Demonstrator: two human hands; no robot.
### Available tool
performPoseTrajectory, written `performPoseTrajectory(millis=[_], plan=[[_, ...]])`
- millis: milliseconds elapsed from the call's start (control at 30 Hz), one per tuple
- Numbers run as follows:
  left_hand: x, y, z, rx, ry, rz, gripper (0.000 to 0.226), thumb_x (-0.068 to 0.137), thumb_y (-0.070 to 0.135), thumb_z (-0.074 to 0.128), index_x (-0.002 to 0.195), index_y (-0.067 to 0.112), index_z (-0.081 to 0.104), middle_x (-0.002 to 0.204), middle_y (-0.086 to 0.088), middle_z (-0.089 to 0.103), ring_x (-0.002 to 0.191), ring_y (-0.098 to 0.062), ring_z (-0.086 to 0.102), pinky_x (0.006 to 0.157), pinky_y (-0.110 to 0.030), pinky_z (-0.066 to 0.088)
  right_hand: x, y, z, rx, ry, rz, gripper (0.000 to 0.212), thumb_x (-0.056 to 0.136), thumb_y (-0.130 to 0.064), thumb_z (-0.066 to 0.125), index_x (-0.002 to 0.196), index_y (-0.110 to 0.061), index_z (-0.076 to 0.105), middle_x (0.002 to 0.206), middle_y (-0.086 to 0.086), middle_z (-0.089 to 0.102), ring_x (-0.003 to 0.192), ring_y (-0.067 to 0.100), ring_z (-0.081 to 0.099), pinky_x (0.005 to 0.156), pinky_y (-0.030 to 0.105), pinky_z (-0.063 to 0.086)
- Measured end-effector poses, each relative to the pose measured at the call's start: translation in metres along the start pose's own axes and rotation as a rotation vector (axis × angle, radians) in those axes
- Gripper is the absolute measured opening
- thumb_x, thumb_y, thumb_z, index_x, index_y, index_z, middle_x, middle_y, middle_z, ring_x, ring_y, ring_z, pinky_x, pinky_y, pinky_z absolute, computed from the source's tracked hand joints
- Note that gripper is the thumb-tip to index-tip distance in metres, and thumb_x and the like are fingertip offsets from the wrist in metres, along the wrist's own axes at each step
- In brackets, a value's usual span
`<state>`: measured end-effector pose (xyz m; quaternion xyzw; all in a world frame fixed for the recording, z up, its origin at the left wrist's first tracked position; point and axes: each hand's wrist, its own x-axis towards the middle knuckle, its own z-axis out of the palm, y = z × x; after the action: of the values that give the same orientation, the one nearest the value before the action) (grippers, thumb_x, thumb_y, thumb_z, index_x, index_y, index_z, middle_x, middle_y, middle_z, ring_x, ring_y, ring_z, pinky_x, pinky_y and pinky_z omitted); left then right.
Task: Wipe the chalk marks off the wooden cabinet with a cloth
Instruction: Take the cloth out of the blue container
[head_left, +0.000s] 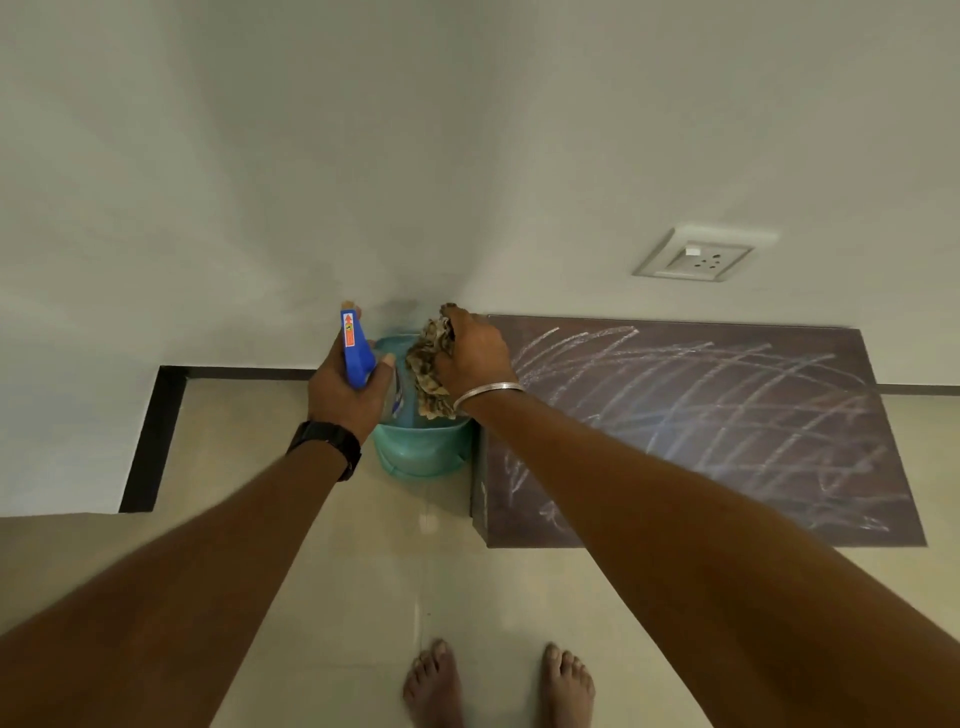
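Note:
The dark wooden cabinet (727, 467) stands at the right against the wall, its top covered in white chalk marks (675, 395). My right hand (475, 353) grips a crumpled brown patterned cloth (428, 374) just left of the cabinet's far corner. My left hand (345, 395) holds a spray bottle with a blue trigger head (355, 348), its nozzle close to the cloth. Both hands hover above a teal bucket (421, 452).
The teal bucket sits on the tiled floor beside the cabinet's left side. A wall socket (696, 257) is mounted above the cabinet. A black skirting (156, 441) runs along the left wall. My bare feet (498, 686) stand on the beige floor.

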<state>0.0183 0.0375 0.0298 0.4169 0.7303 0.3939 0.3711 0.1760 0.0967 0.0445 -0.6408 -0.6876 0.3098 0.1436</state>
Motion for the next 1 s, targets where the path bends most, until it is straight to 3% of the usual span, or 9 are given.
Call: performPoseTrajectory(millis=[200,300,433,567,633,767,833,900,1000], plan=[[-0.04,0.052,-0.013,0.066,0.029,0.179,0.051,0.095,0.014,0.07,0.143,0.021,0.056,0.118,-0.004,0.07,0.105,-0.015,0.065,0.096,-0.03,0.052,-0.034,0.001,-0.046,0.018,0.102,0.007,0.032,0.089,-0.003,0.06,0.121,-0.002,0.062,0.119,0.017,0.061,0.107,0.035,0.06,0.093,0.039,0.047],[-0.066,0.074,-0.009,0.109,0.005,0.277,0.041,0.092,0.006,0.07,0.131,0.015,0.06,0.105,-0.002,0.068,0.093,-0.019,0.066,0.088,-0.028,0.054,-0.054,0.006,-0.07,0.068,0.139,-0.002,0.035,0.09,-0.004,0.059,0.124,-0.004,0.062,0.116,0.016,0.066,0.108,0.033,0.06,0.094,0.038,0.048],[-0.099,0.092,0.008,0.132,-0.028,0.321,0.039,0.094,0.005,0.066,0.131,0.015,0.061,0.095,-0.003,0.068,0.074,-0.021,0.061,0.073,-0.009,0.048,-0.084,0.021,-0.097,0.154,0.155,-0.024,0.048,0.089,-0.002,0.056,0.136,-0.013,0.056,0.123,0.013,0.066,0.112,0.032,0.061,0.099,0.042,0.05],[-0.144,0.099,0.037,0.09,-0.062,0.261,0.028,0.093,0.003,0.065,0.115,0.02,0.065,0.088,0.003,0.065,0.068,-0.001,0.059,0.068,-0.006,0.046,-0.115,0.051,-0.125,0.149,0.161,-0.011,0.058,0.089,-0.001,0.055,0.143,-0.021,0.046,0.124,0.011,0.065,0.109,0.031,0.063,0.095,0.047,0.054],[-0.17,0.099,0.055,0.066,-0.072,0.23,0.022,0.093,0.002,0.066,0.102,0.022,0.063,0.081,0.005,0.062,0.065,0.0,0.057,0.066,-0.006,0.045,-0.133,0.073,-0.139,0.132,0.168,-0.015,0.058,0.088,-0.001,0.055,0.141,-0.022,0.048,0.12,0.011,0.066,0.108,0.033,0.063,0.093,0.047,0.054],[-0.219,0.086,0.087,0.038,-0.118,0.15,0.021,0.091,0.011,0.07,0.097,0.031,0.069,0.081,-0.007,0.068,0.07,-0.027,0.062,0.07,-0.036,0.056,-0.169,0.13,-0.171,0.097,0.19,0.059,0.056,0.09,-0.003,0.059,0.143,-0.02,0.049,0.123,0.012,0.066,0.112,0.033,0.062,0.097,0.046,0.052],[-0.242,0.087,0.102,-0.018,-0.093,0.056,0.018,0.093,0.016,0.073,0.095,0.034,0.071,0.082,-0.009,0.071,0.07,-0.028,0.063,0.073,-0.045,0.06,-0.185,0.161,-0.188,0.088,0.218,0.112,0.056,0.091,-0.003,0.059,0.143,-0.021,0.049,0.121,0.013,0.066,0.111,0.032,0.062,0.096,0.044,0.051],[-0.262,0.09,0.116,-0.045,-0.047,-0.008,0.007,0.093,0.019,0.077,0.089,0.018,0.071,0.076,-0.015,0.068,0.066,-0.027,0.062,0.071,-0.044,0.06,-0.2,0.19,-0.203,0.083,0.247,0.146,0.057,0.091,-0.004,0.059,0.144,-0.022,0.049,0.12,0.013,0.066,0.111,0.032,0.062,0.095,0.042,0.051],[-0.292,0.099,0.137,-0.076,0.004,-0.093,0.022,0.089,0.027,0.081,0.087,0.008,0.07,0.069,-0.015,0.063,0.062,-0.026,0.057,0.065,-0.04,0.054,-0.22,0.224,-0.226,0.095,0.292,0.199,0.056,0.092,-0.006,0.059,0.144,-0.022,0.048,0.12,0.013,0.066,0.11,0.032,0.063,0.096,0.045,0.054]])
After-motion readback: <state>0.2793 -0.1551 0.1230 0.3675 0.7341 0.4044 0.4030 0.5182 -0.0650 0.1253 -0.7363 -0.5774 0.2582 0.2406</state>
